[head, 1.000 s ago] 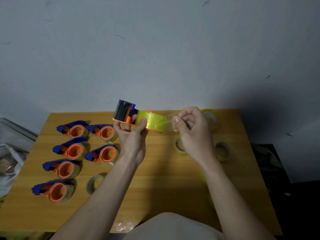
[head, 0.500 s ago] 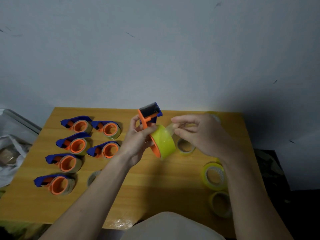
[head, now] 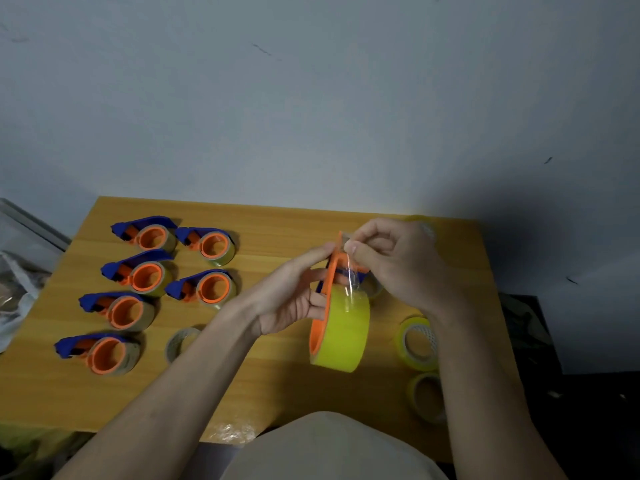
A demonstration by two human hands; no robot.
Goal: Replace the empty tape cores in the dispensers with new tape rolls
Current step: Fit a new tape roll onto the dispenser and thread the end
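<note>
Above wooden table, left hand grips dispenser; right hand pinches tape end.

A plain indoor work corner, more makeshift packing station than kitchen or lab: a small wooden desk pushed against a bare, scuffed grey wall, with 6 blue-and-orange tape dispensers laid out in rows and loose tape rolls beside them.
</note>
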